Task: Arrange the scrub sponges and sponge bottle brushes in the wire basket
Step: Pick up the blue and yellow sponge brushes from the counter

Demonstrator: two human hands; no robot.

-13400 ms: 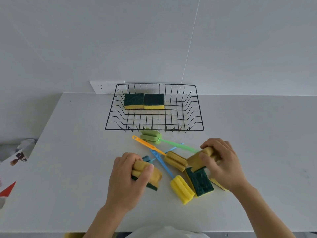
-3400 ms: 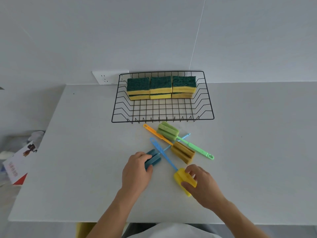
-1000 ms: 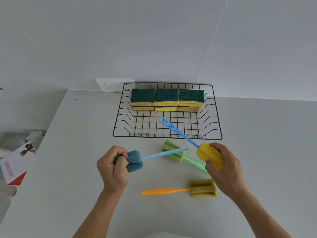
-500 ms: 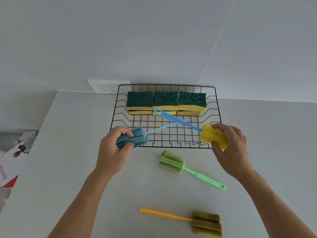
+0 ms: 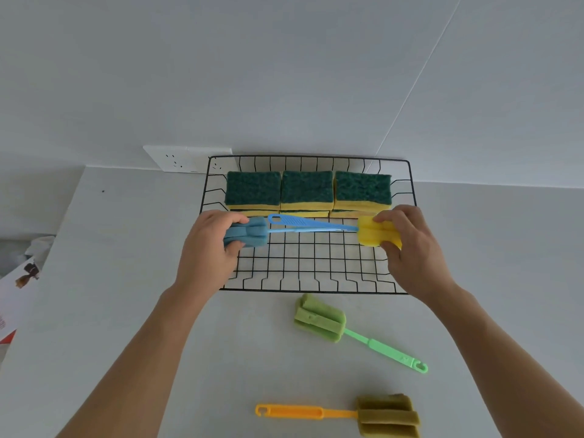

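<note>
Six scrub sponges (image 5: 306, 192) sit in the wire basket (image 5: 410, 197), stacked two high in three piles along its back wall, green sides up. There are four sponge bottle brushes in all. The left hand (image 5: 208, 248) is closed around the blue brush (image 5: 248, 236) by its sponge head, and the right hand (image 5: 407, 245) grips the yellow brush (image 5: 374, 233) the same way. Both brushes are held over the basket just in front of the sponges, their blue handles lying side by side and pointing opposite ways. The green brush (image 5: 319, 319) and the olive brush with an orange handle (image 5: 387, 414) lie on the table (image 5: 110, 311), near the basket's front edge and well apart from each other. Half a second ago the two handles crossed at an angle nearer the front rim; now they run nearly level, farther back. The two brushes on the table have not moved.
</note>
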